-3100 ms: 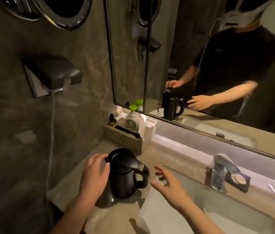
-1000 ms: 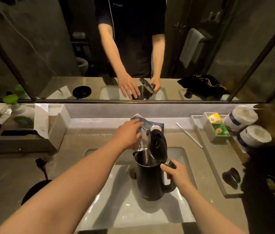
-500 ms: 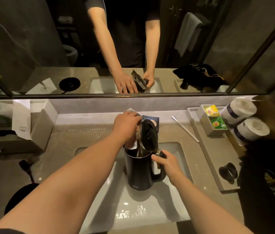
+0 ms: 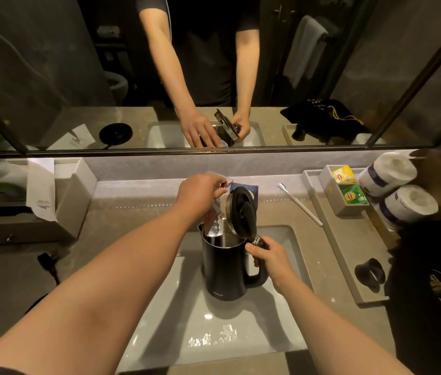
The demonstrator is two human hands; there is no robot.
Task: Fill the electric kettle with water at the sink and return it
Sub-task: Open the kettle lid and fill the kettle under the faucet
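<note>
A black electric kettle [image 4: 224,269] stands upright in the pale sink basin [image 4: 195,331], its lid [image 4: 241,211] flipped open and standing up. My right hand [image 4: 268,259] grips the kettle's handle at the top. The chrome faucet [image 4: 214,224] has its spout over the kettle's open mouth. My left hand [image 4: 200,192] rests closed on the faucet lever. I cannot make out a water stream. The kettle's round black base [image 4: 38,303] lies on the counter at the left, mostly hidden by my left arm, with its cord [image 4: 50,266] beside it.
A toothbrush [image 4: 300,204] lies right of the faucet. A grey tray [image 4: 349,266] holds a box of tea bags [image 4: 346,189] and a black ring-shaped item [image 4: 370,273]. Two paper rolls [image 4: 395,190] and a black bag [image 4: 430,307] sit far right. A tissue box [image 4: 51,201] stands left. Mirror above.
I carried the kettle from its base at the left into the sink and opened its lid. In the last second the kettle shifted slightly under the spout and my left hand settled on the lever.
</note>
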